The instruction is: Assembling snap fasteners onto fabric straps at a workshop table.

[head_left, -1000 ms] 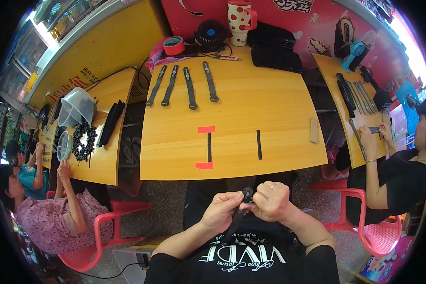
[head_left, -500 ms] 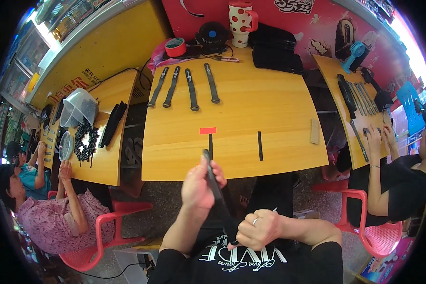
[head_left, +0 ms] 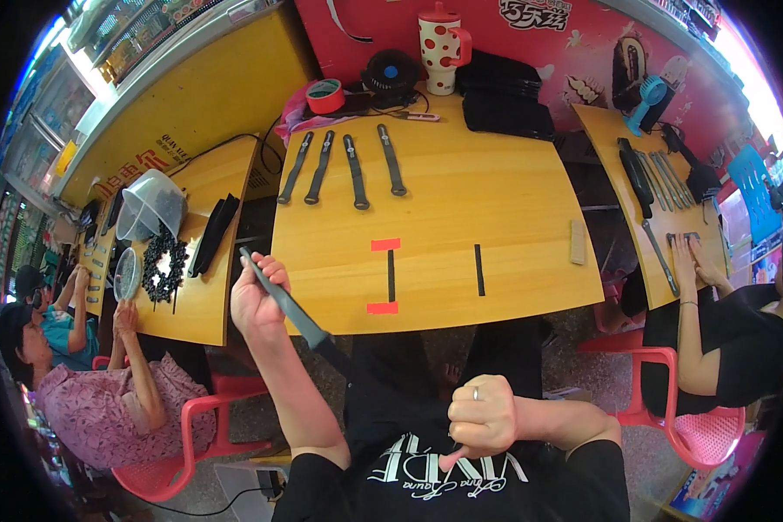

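My left hand (head_left: 261,296) is closed round the upper end of a black strap (head_left: 292,304), raised left of the table's near edge. The strap slants down toward my lap, and its lower end blurs into dark clothing. Low in front of my shirt, my right hand (head_left: 483,416) is a fist with the thumb pointing down. Whatever it may hold is hidden. Several similar black straps (head_left: 353,172) lie side by side at the table's far left. Nearer me, an upper red strip (head_left: 385,244) and a lower red strip (head_left: 382,309) sit by the ends of a black line (head_left: 391,276).
Another black line (head_left: 480,270) and a beige strip (head_left: 577,242) mark the wooden table (head_left: 513,200). At its back are a tape roll (head_left: 324,97), a black fan (head_left: 390,74), a dotted tumbler (head_left: 439,52) and black stacks (head_left: 506,113). People work at both side tables.
My left hand has swung left with the strap, whose lower end has left my right hand. That hand has shifted slightly right. The lower red strip now shows.
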Available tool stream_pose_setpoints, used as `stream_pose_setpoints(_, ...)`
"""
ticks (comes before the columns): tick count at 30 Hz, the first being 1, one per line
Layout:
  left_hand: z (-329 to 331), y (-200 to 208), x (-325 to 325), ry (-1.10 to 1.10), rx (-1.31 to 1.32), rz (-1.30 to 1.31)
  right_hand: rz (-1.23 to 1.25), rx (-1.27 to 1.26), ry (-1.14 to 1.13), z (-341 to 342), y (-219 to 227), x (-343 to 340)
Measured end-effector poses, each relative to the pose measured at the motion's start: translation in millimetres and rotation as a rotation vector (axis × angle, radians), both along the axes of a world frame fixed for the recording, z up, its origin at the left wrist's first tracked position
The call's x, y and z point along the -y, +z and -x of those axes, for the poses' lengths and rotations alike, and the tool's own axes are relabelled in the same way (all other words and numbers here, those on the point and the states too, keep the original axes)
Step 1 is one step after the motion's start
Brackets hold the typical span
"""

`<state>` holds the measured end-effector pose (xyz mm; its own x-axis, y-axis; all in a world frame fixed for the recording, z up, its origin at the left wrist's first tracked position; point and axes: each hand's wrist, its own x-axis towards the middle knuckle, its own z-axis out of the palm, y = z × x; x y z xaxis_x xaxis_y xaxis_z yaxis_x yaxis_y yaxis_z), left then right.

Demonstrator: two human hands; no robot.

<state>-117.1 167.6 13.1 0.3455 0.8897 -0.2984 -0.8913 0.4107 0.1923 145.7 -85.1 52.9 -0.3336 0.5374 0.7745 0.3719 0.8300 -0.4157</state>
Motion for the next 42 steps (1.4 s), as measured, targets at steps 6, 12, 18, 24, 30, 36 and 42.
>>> stream_pose_setpoints(6, 52.9, -41.8, -37.3, 0.137, 0.078, 0.102, -0.097, 0.003, 0.055, -21.0, 26.1, 17.7)
stream_pose_setpoints(12, -11.0, 32.4, 44.1, 0.133, -0.477, -0.428, 0.313, -0.095, -0.354, -50.1, 3.9, -8.3)
stream_pose_setpoints(18, -102.3, 41.3, 142.4, -0.632, -1.024, -0.941, 0.471, -0.261, -0.372, -48.7, -0.6, -26.4)
stream_pose_setpoints(24, -117.5, 29.0, 148.5, -0.633, -1.107, -1.097, 0.491, -0.320, -0.368, -59.3, -4.3, -27.0)
stream_pose_setpoints(30, -143.5, 34.1, 88.8, -0.702, -0.982, -0.569, 0.382, -0.076, -1.035, -114.5, -52.4, -47.0)
stream_pose_setpoints(36, -215.4, 47.9, -27.5, -0.596, -1.161, -0.565, 0.327, 0.068, -1.167, -117.4, -79.0, -51.4)
stream_pose_setpoints(42, -285.4, 28.8, -120.2, -0.516, -1.426, -0.478, 0.401, 0.095, -1.205, -114.4, -74.7, -49.7)
